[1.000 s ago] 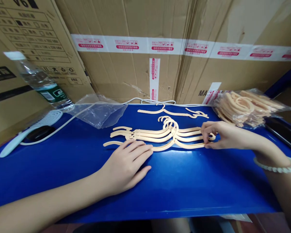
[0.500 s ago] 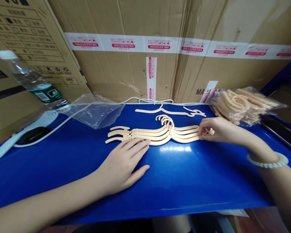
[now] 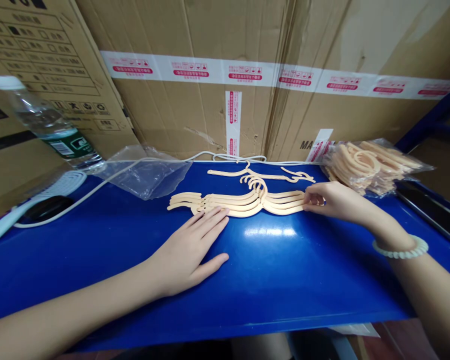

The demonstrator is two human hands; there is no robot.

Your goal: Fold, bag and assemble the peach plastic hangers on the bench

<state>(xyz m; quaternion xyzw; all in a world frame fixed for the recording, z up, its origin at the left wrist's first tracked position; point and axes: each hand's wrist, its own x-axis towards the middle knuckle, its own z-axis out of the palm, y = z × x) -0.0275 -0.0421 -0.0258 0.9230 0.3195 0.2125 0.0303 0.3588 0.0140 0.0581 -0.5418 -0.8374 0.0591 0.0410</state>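
Several beige folding clothes hangers (image 3: 240, 204) lie nested in a row on the blue tabletop, their hooks bunched at the middle. My left hand (image 3: 195, 250) rests palm down with its fingers stretched out, the fingertips touching the near edge of the hangers' left arms. At the right end, the curled fingers of my right hand (image 3: 322, 199) pinch the hangers' arm tips, partly hiding them. Just behind the row lies another beige hanger (image 3: 228, 173), apart from both hands.
A clear bag of beige hanger parts (image 3: 375, 165) sits back right beside a black phone (image 3: 431, 212). On the left are a water bottle (image 3: 56, 130), a pale hairbrush (image 3: 33, 205), a black mouse (image 3: 47, 207) and an empty plastic bag (image 3: 146, 172). Cardboard boxes (image 3: 195, 115) stand behind.
The hangers sit closer together, with the front one pushed slightly back. My right hand has shifted slightly left along their ends. My left hand stays flat at their near edge.
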